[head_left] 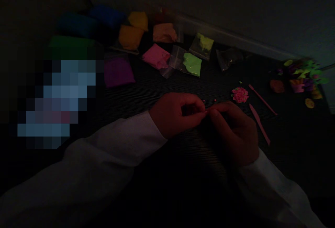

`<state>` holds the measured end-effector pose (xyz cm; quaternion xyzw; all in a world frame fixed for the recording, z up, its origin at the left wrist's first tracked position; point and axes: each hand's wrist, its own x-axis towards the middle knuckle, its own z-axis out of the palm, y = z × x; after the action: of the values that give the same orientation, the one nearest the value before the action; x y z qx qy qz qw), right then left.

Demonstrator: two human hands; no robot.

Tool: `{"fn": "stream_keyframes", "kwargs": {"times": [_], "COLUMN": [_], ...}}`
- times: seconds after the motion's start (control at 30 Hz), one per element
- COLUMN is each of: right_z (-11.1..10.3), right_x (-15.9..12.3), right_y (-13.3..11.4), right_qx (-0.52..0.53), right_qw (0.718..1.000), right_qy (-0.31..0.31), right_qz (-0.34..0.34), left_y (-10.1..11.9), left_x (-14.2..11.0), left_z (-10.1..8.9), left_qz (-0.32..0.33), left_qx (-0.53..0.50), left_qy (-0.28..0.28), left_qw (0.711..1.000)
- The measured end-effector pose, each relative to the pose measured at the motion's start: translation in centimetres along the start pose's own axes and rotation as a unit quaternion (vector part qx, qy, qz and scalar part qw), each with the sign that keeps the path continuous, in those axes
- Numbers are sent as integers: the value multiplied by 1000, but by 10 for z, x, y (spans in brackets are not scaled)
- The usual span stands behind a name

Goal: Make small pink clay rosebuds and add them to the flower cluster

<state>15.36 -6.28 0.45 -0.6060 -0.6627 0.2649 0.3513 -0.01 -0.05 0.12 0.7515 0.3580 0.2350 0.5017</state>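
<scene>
Head view, dim: left hand (178,114) and right hand (234,128) pinched a tiny pink piece (206,112) between fingertips, mostly hidden, left of the pink flower (240,95). Pixelation masked the object (65,92) at left; dark packet (229,58) contents unreadable.

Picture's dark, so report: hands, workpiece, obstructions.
Left hand, right hand: pinching tiny pink piece. Fingers partly hide it. Pink cluster, two pink tools near right hand.

A craft spot, though home or studio I cannot tell — the dim, dark worktop (183,88) carries bagged coloured clay (193,64), pink modelling tools (259,124) and a small clay flower (240,95).
</scene>
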Motion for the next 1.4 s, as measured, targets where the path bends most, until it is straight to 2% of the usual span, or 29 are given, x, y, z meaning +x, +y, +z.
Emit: {"fn": "stream_keyframes", "kwargs": {"times": [0.27, 0.6, 1.13, 1.4], "right_z": [0, 0, 0, 0], "right_x": [-2, 0, -1, 2], "right_y": [0, 0, 0, -1], "right_qx": [-14, -13, -14, -33], "right_qw": [998, 999, 1000, 999], "right_qy": [63, 26, 24, 9], "right_qz": [-18, -22, -10, -38], "left_y": [1, 1, -2, -1], "left_x": [0, 0, 0, 0], "left_z": [1, 0, 1, 1], "left_qz": [-11, 3, 20, 17], "left_qx": [-18, 4, 18, 21], "left_qy": [6, 6, 7, 8], "left_qw": [1000, 1000, 1000, 1000]}}
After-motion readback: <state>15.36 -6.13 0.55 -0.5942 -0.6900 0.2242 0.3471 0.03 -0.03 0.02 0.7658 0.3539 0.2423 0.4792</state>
